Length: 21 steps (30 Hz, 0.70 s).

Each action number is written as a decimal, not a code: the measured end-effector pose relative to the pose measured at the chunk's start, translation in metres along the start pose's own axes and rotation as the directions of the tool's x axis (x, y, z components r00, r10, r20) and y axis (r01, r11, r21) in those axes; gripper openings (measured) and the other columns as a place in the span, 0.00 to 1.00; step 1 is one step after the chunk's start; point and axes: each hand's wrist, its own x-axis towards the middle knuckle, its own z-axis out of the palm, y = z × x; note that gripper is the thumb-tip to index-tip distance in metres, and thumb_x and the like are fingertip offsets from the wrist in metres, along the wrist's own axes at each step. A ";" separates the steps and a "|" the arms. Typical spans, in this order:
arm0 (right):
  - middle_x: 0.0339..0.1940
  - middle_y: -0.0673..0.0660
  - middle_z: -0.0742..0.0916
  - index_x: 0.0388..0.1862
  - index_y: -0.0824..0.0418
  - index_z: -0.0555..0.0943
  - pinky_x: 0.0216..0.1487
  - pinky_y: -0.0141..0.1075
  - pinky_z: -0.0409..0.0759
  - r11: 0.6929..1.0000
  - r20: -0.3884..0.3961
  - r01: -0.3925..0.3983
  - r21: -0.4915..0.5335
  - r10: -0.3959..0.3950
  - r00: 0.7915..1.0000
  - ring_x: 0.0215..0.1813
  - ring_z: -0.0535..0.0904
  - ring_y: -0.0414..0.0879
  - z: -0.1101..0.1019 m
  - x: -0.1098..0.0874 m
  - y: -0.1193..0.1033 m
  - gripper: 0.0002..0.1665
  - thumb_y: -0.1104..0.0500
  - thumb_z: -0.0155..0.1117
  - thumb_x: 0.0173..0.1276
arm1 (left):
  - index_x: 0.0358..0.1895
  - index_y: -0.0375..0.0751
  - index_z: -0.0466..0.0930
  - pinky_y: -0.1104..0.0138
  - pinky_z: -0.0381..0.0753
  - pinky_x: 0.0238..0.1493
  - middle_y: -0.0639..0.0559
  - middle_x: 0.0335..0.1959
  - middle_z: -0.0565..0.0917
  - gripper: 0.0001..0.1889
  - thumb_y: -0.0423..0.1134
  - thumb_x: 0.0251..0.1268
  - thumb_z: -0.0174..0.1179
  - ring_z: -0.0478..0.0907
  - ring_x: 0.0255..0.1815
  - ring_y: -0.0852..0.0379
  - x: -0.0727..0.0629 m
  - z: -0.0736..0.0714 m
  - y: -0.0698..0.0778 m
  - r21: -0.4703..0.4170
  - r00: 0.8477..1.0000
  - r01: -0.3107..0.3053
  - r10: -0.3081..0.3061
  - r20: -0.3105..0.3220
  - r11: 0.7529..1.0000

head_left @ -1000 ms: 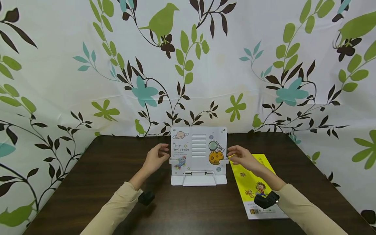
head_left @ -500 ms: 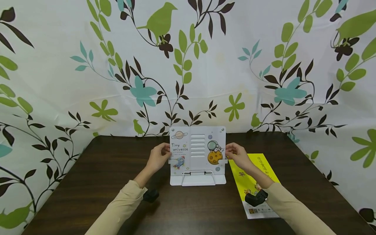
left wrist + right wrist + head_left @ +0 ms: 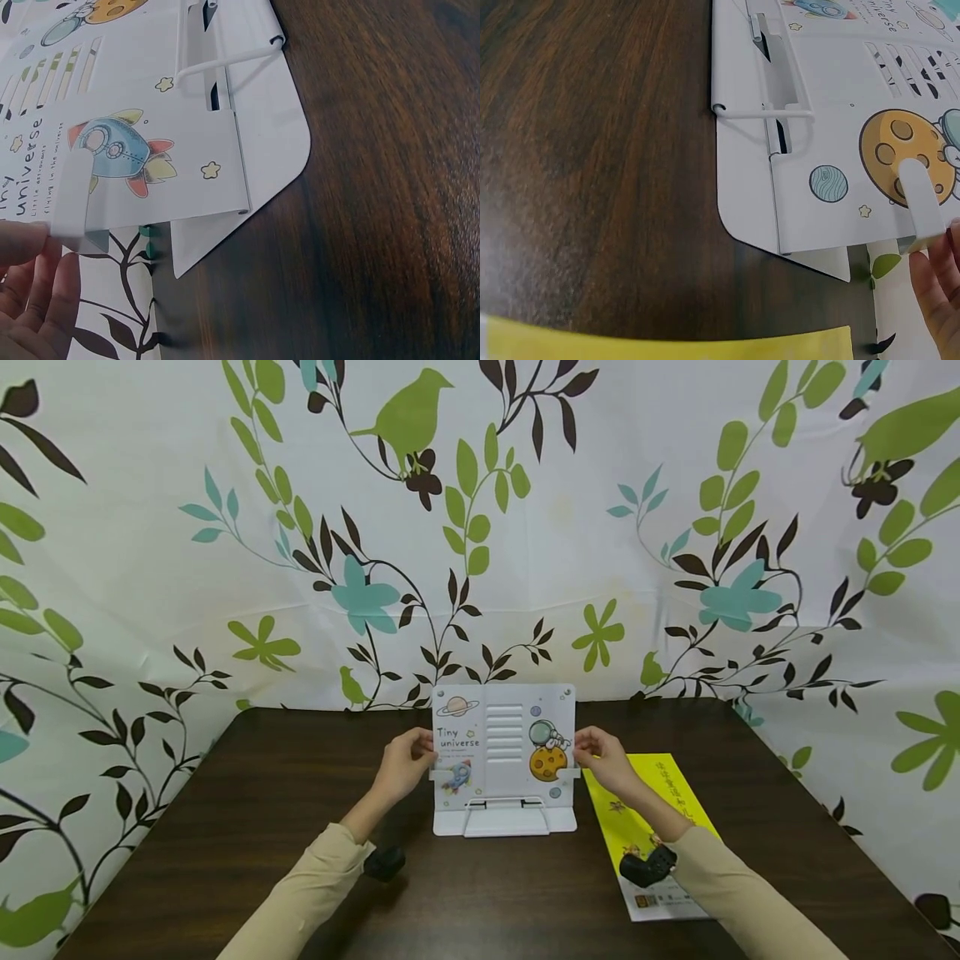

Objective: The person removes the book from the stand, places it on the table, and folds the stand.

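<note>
Dark wood surface [image 3: 247, 827], patterned curtain [image 3: 150, 543] behind far edge. White book stand [image 3: 504, 752] upright at centre, nr far edge. Yellow booklet [image 3: 637, 827] flat by its right side. Left hand [image 3: 405, 766] pinches stand's left page clip [image 3: 71, 191]; right hand [image 3: 603, 760] pinches right clip [image 3: 919, 199].

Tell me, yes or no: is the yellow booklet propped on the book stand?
No, the yellow booklet lies flat on the table, beside the book stand.
</note>
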 end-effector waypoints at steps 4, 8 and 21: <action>0.36 0.63 0.79 0.45 0.70 0.72 0.39 0.32 0.77 1.000 -0.005 -0.017 0.017 0.017 1.000 0.37 0.75 0.51 0.001 0.002 0.000 0.10 0.69 0.54 0.65 | 0.37 0.29 0.78 0.67 0.74 0.32 0.44 0.28 0.79 0.09 0.21 0.51 0.59 0.76 0.31 0.53 -0.002 0.000 0.002 0.006 1.000 0.013 -0.013 -0.007 1.000; 0.35 0.62 0.80 0.44 0.70 0.73 0.38 0.32 0.77 0.999 -0.011 -0.019 0.028 0.019 1.000 0.35 0.75 0.50 0.002 0.004 0.000 0.10 0.70 0.54 0.64 | 0.37 0.29 0.78 0.66 0.73 0.33 0.43 0.28 0.80 0.09 0.22 0.51 0.59 0.77 0.30 0.53 -0.005 0.000 0.004 0.020 1.000 0.019 -0.018 -0.014 1.000; 0.32 0.63 0.80 0.42 0.71 0.74 0.38 0.46 0.77 0.999 -0.024 0.034 -0.017 -0.034 0.999 0.31 0.73 0.49 0.005 0.019 0.000 0.08 0.71 0.55 0.63 | 0.35 0.32 0.76 0.70 0.75 0.29 0.47 0.27 0.78 0.08 0.22 0.51 0.60 0.75 0.29 0.56 -0.024 -0.003 0.010 -0.013 0.999 0.045 -0.045 0.015 0.999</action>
